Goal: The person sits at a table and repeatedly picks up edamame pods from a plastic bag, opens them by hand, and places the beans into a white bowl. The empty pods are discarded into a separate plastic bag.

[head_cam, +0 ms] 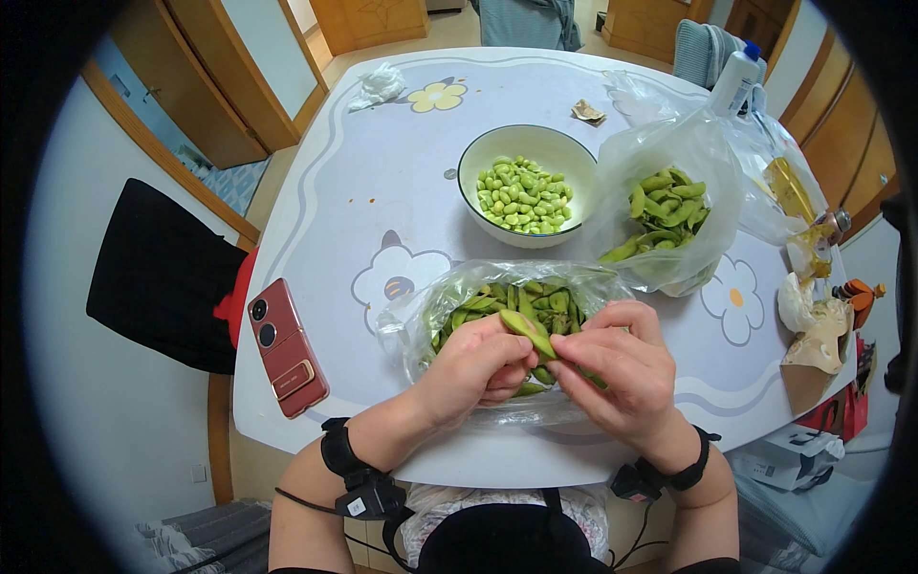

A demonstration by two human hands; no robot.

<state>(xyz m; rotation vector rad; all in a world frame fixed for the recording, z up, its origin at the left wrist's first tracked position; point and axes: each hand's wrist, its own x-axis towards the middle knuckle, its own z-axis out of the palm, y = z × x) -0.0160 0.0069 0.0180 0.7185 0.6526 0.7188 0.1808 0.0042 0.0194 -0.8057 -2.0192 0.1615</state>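
Between my two hands is a green soybean pod [528,333], held above an open clear plastic bag [409,326] of more pods. My left hand [477,359] pinches the pod along its left side with the thumb on top. The thumb and fingertips of my right hand [624,362] grip its lower right end. Beyond the bag stands a white bowl [531,239] with a dark rim, partly filled with shelled green soybeans [527,197]. To the bowl's right, a second translucent bag [717,237] holds a heap of soybean pods [670,204].
A red smartphone [288,348] lies near the table's left edge. Crumpled tissue [380,85] sits at the far left, a coin [450,173] beside the bowl. A white bottle [735,79] with a blue cap, plastic bags and a paper-lined box [807,380] crowd the right edge.
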